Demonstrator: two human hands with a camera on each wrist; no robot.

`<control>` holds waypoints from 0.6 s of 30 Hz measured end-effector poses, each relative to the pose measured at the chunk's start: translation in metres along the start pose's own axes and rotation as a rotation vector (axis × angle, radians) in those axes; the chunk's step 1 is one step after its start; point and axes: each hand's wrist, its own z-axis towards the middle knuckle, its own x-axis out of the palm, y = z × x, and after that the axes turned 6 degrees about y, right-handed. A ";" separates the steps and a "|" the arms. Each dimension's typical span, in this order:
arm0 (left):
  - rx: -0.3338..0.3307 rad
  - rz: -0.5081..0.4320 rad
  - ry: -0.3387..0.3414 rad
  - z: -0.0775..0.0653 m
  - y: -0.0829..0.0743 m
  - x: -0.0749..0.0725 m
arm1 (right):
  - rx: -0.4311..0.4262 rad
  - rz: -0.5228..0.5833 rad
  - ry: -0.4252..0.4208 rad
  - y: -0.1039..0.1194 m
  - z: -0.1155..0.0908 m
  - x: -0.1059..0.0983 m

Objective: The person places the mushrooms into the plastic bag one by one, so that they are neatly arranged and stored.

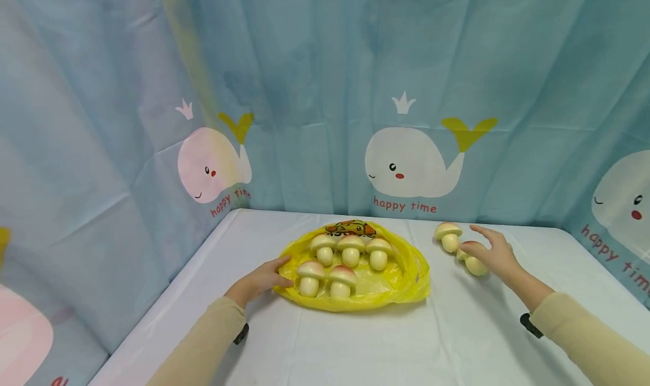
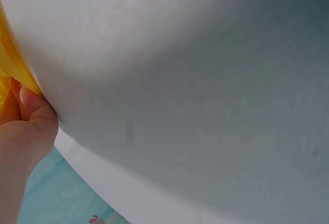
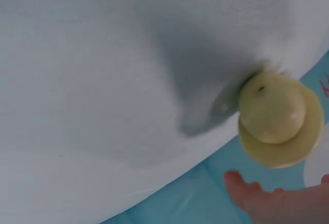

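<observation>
My left hand (image 1: 261, 280) grips the left rim of a yellow plastic bag (image 1: 378, 304), which lies spread open on the table. In the left wrist view, the fingers (image 2: 38, 113) curl at the bag's edge. Several toy mushrooms with cream stems and pinkish caps, such as one mushroom (image 1: 341, 283), sit inside the bag in two rows. My right hand (image 1: 500, 256) hovers with thumb and fingers spread over a mushroom (image 1: 476, 266) right of the bag, partly hiding it. Another mushroom (image 1: 449, 239) lies just beyond. The right wrist view has one mushroom (image 3: 272, 111) apart from the fingers.
A white-covered table (image 1: 355, 346) carries everything. Behind it and along both sides hangs a blue curtain (image 1: 315, 166) printed with whales and "happy time" lettering. Dark bands (image 1: 531, 325) show at both wrists, below beige sleeves.
</observation>
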 end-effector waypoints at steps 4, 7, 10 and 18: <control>-0.004 0.003 -0.007 0.001 -0.001 0.001 | -0.018 0.003 0.059 -0.011 0.004 -0.001; -0.008 0.001 -0.003 0.001 -0.001 0.001 | -0.027 -0.011 0.097 -0.018 0.008 -0.002; -0.004 -0.003 0.005 0.001 -0.001 0.001 | -0.036 -0.029 0.120 -0.023 0.010 -0.001; -0.007 0.000 0.000 0.001 -0.001 0.000 | -0.054 -0.048 0.136 -0.029 0.014 0.001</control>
